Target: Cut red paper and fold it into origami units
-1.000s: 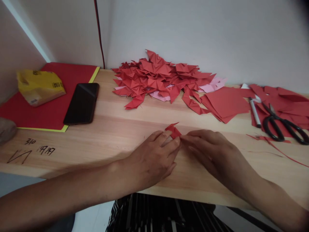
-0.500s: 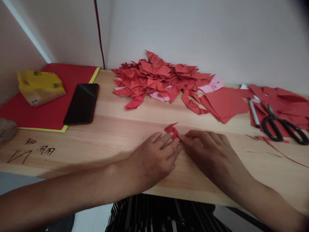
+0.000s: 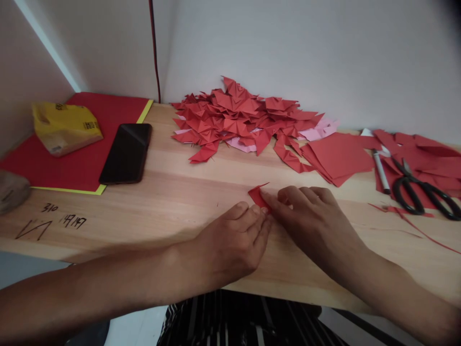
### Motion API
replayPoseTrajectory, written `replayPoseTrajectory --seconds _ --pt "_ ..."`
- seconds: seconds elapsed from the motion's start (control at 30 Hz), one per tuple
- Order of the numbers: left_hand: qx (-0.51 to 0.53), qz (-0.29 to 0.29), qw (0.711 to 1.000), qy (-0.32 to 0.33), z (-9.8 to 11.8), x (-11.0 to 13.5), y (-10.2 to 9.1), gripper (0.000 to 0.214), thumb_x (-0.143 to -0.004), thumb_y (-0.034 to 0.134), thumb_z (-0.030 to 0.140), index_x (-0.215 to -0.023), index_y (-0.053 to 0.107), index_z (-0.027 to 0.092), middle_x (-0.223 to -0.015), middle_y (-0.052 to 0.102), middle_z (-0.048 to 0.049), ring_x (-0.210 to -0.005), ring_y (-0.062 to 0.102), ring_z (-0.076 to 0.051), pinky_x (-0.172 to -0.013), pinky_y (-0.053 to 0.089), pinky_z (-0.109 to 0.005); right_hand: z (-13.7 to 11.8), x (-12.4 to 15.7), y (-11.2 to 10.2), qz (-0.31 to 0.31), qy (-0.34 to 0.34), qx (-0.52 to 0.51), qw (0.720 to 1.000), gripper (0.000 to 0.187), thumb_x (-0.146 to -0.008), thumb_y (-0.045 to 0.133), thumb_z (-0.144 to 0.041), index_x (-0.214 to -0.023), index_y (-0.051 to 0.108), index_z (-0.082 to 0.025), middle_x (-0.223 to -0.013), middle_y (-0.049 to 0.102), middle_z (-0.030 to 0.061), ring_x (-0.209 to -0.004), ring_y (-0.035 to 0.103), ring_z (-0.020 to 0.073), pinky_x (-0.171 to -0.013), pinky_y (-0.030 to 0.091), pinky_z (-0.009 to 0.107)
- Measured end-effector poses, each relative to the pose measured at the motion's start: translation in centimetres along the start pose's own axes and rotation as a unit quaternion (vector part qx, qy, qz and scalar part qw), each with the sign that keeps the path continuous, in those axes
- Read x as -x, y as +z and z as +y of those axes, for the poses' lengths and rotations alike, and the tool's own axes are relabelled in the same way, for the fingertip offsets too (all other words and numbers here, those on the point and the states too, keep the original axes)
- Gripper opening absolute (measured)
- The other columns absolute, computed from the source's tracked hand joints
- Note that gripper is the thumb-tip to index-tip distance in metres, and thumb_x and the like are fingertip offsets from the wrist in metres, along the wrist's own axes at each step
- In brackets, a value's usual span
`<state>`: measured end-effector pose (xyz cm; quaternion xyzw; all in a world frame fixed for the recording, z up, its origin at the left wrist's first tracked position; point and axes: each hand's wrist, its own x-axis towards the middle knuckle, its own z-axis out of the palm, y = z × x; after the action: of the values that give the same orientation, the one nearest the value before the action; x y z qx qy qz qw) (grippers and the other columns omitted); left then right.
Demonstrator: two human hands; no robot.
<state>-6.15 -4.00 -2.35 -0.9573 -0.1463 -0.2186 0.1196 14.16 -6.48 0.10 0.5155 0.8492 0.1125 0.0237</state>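
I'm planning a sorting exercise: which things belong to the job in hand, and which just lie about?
Likely the job's: red paper piece at the fingers, folded paper pile, flat red sheets, scissors.
Probably just lying about: phone, yellow packet.

On the table point(image 3: 180, 192), the bag point(image 3: 68, 129) lies on the card point(image 3: 72, 170) at far left, with the phone point(image 3: 126, 154) to its right, across the card's edge. The pile point(image 3: 237, 113) sits at the back near the wall point(image 3: 288, 48); right of it come the sheets point(image 3: 340, 156), then the marker point(image 3: 381, 172) and scissors point(image 3: 413, 179). Before the pile, the piece point(image 3: 257, 196) lies at the fingertips of the left hand point(image 3: 232, 240) and right hand point(image 3: 313, 216).
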Motion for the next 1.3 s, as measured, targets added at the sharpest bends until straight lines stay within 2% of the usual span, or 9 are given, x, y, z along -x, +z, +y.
replayPoseTrajectory --seconds 0.13,0.33,0.5,0.63,0.77,0.9,1.1,1.2,1.3 --pt "-0.009 -0.001 1.0 0.015 0.0 0.0 -0.2 0.029 -0.091 0.05 0.01 -0.115 0.064 0.001 -0.11 0.071 -0.0166 -0.102 0.063 -0.026 -0.091 0.046 -0.039 0.0 0.0 0.2 0.002 0.01 -0.002 1.0 0.042 -0.09 0.05 -0.011 -0.131 0.055 -0.019 -0.095 0.061 0.0085 -0.082 0.055 0.0239 -0.076 0.039 0.039" --pt "0.033 -0.03 0.999 -0.011 -0.3 -0.1 0.1 0.03 -0.093 0.051 0.017 -0.117 0.062 0.004 -0.116 0.067 -0.0166 -0.102 0.061 -0.024 -0.086 0.047 -0.04 0.2 0.9 0.5 0.017 -0.002 -0.035 0.999 0.048 -0.09 0.051 -0.01 -0.136 0.05 -0.021 -0.099 0.061 0.009 -0.086 0.055 0.0236 -0.077 0.04 0.038" --pt "0.038 -0.028 0.999 -0.002 -0.3 0.0 0.2 0.029 -0.092 0.052 0.016 -0.116 0.062 0.002 -0.111 0.068 -0.0175 -0.098 0.062 -0.023 -0.083 0.048 -0.038 0.1 2.2 0.2 0.036 -0.007 -0.056 0.998 0.032 -0.093 0.048 -0.017 -0.122 0.061 -0.022 -0.108 0.062 0.0112 -0.093 0.057 0.0253 -0.078 0.041 0.039" --pt "0.024 -0.025 0.999 0.008 -0.2 0.0 0.2 0.028 -0.091 0.053 0.013 -0.115 0.062 0.003 -0.109 0.069 -0.016 -0.098 0.062 -0.023 -0.083 0.049 -0.038 0.2 1.5 0.2 0.027 -0.007 -0.056 0.998 0.035 -0.095 0.045 -0.016 -0.127 0.058 -0.021 -0.102 0.062 0.0105 -0.088 0.057 0.0243 -0.077 0.041 0.039" --pt "0.022 -0.02 1.0 0.005 -0.2 -0.1 0.1 0.028 -0.09 0.054 0.013 -0.116 0.062 0.003 -0.11 0.069 -0.0151 -0.098 0.061 -0.024 -0.082 0.05 -0.038 0.6 0.1 0.4 0.007 -0.012 -0.042 0.999 0.041 -0.092 0.051 -0.015 -0.132 0.054 -0.022 -0.091 0.059 0.0072 -0.079 0.054 0.0224 -0.075 0.041 0.039" --pt "0.033 -0.034 0.999 -0.005 -0.2 -0.1 0.1 0.027 -0.091 0.053 0.014 -0.113 0.063 0.003 -0.109 0.069 -0.0152 -0.096 0.061 -0.024 -0.082 0.049 -0.038 0.6 -0.2 0.5 0.012 -0.015 -0.04 0.999 0.041 -0.091 0.053 -0.014 -0.132 0.054 -0.019 -0.09 0.059 0.0072 -0.078 0.053 0.0226 -0.074 0.042 0.039" --pt "0.037 -0.034 0.999 -0.006 -0.2 0.0 0.2 0.028 -0.092 0.052 0.013 -0.116 0.062 0.003 -0.11 0.068 -0.0158 -0.098 0.061 -0.024 -0.082 0.05 -0.038 -0.2 2.1 0.6 0.047 -0.011 -0.064 0.997 0.029 -0.095 0.048 -0.019 -0.122 0.059 -0.017 -0.112 0.061 0.0131 -0.097 0.055 0.027 -0.078 0.044 0.04" --pt "0.039 -0.024 0.999 -0.004 -0.3 0.0 0.2 0.028 -0.092 0.051 0.014 -0.114 0.063 0.002 -0.111 0.069 -0.0173 -0.099 0.062 -0.025 -0.08 0.051 -0.038 -0.4 2.9 0.8 0.055 -0.01 -0.061 0.997 0.03 -0.095 0.05 -0.02 -0.124 0.058 -0.017 -0.125 0.058 0.0149 -0.106 0.055 0.0299 -0.082 0.045 0.043" --pt "0.042 -0.012 0.999 0.0 -0.5 -0.1 0.1 0.023 -0.091 0.05 0.009 -0.107 0.066 0.004 -0.106 0.07 -0.0171 -0.097 0.063 -0.025 -0.075 0.052 -0.037 -0.4 2.9 0.8 0.057 -0.012 -0.053 0.997 0.031 -0.095 0.05 -0.02 -0.125 0.058 -0.017 -0.128 0.058 0.0149 -0.107 0.056 0.0304 -0.082 0.046 0.043"
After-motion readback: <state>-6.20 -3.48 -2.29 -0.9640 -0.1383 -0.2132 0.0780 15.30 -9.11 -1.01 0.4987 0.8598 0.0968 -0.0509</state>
